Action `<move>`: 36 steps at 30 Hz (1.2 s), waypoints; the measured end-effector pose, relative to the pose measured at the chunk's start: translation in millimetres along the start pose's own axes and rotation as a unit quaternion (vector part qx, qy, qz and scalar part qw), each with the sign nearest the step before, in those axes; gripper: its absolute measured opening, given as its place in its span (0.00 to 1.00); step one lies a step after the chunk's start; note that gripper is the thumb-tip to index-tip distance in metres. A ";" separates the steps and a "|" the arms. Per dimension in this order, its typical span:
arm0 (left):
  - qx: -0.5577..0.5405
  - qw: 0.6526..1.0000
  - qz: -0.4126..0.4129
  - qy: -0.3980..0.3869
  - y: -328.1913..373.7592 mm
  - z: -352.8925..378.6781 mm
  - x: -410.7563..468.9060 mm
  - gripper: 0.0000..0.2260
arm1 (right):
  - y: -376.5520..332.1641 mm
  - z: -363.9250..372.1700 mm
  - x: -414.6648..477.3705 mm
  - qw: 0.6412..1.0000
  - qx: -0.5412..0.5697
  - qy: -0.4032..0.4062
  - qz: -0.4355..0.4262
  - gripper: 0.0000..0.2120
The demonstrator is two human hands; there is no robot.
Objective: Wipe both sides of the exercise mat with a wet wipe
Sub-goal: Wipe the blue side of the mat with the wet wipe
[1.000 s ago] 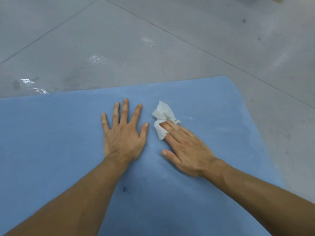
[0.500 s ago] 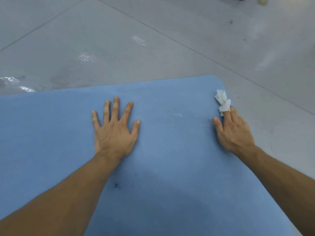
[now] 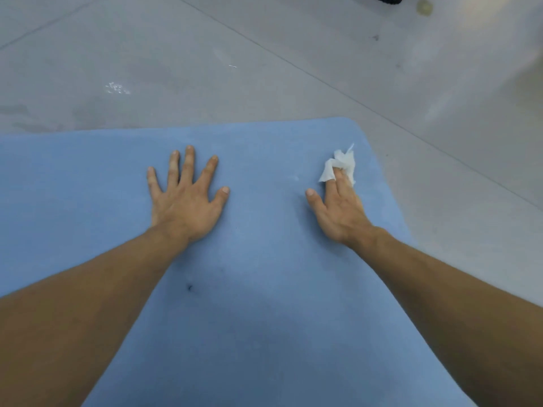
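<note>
Wiping the upper side: right hand [image 3: 340, 212] presses the wipe [image 3: 339, 167] under seemingly straight fingers [image 3: 343, 185] near the far right corner of the mat [image 3: 264, 318]; left hand [image 3: 185, 201] lies flat, bracing. Next, probably: sweep inward, flip later.

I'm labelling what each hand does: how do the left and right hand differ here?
The left hand has fingers spread wide; the right hand has them close together. The left hand touches only the mat; the right hand presses a white wipe with its fingertips. The left hand is mid-mat, the right hand nearer the mat's right edge. Both lie palm down, fingers straight.
</note>
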State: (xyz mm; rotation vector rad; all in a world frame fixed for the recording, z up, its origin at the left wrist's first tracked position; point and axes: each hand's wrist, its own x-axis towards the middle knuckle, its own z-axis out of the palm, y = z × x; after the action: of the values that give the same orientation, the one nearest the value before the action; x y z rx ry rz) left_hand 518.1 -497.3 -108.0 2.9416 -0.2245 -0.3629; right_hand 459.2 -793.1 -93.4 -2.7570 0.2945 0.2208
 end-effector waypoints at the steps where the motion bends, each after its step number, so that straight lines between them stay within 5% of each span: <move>1: -0.003 1.000 0.004 -0.012 -1.4 -1.4 0.8 0.31 | -12.7 7.3 -3.1 1.000 0.010 -0.004 -0.013 0.40; 6: -0.032 0.997 0.052 -0.042 -15.7 -8.0 -2.7 0.30 | -52.9 31.5 -28.4 0.992 0.001 -0.019 -0.127 0.44; 18: -0.028 0.994 0.055 0.087 -16.9 25.1 -76.1 0.27 | -73.3 51.1 -86.1 0.942 -0.122 -0.059 -0.307 0.35; 25: -0.013 0.994 0.045 0.099 -13.8 37.0 -109.2 0.31 | -3.8 24.4 -79.8 0.988 -0.121 -0.009 -0.099 0.38; 32: -0.004 0.993 0.049 0.109 -13.3 40.3 -114.0 0.31 | 68.8 -9.8 -70.1 0.991 -0.101 0.033 0.086 0.42; 36: 0.008 0.993 0.050 0.107 -13.9 40.2 -113.2 0.31 | 97.4 -22.5 -69.9 0.983 -0.116 0.027 0.142 0.35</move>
State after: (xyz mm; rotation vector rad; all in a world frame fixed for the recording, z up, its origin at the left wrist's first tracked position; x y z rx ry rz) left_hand 401.1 -470.5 -123.3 2.9401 -0.3458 -0.0302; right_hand 371.8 -878.1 -91.8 -2.9446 0.7206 0.2669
